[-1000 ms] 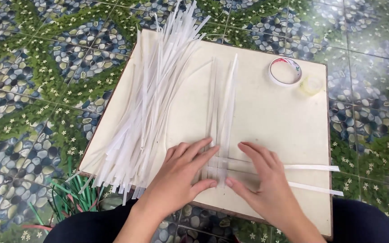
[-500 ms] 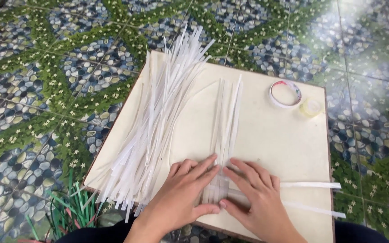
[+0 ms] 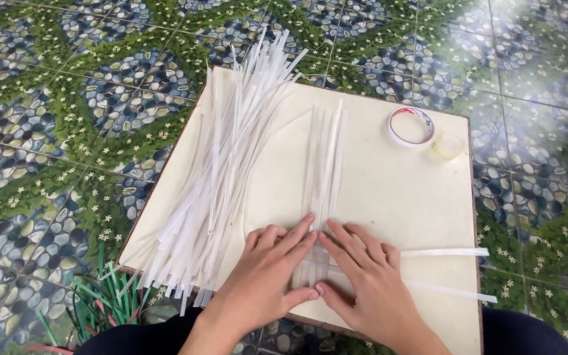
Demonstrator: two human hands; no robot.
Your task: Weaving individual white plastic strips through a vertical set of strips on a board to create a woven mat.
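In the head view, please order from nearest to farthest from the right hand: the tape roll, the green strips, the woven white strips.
From the right hand:
1. Woven white strips, under its fingertips.
2. Tape roll, at the board's far right.
3. Green strips, on the floor at the left.

Thin white matt paper strips (image 3: 231,164) are laid on a smooth cream matt board (image 3: 389,197); glossy glazed pebble-patterned floor tiles (image 3: 60,131) are seen.

- The scene was bright, lit by soft and even daylight.
- The glossy floor tiles (image 3: 534,59) showed pale glare beyond the far right corner of the board (image 3: 396,197).
- Both hands cast only weak, short shadows near the board's near edge.
- The picture was mostly sharp; the near corners looked slightly soft.
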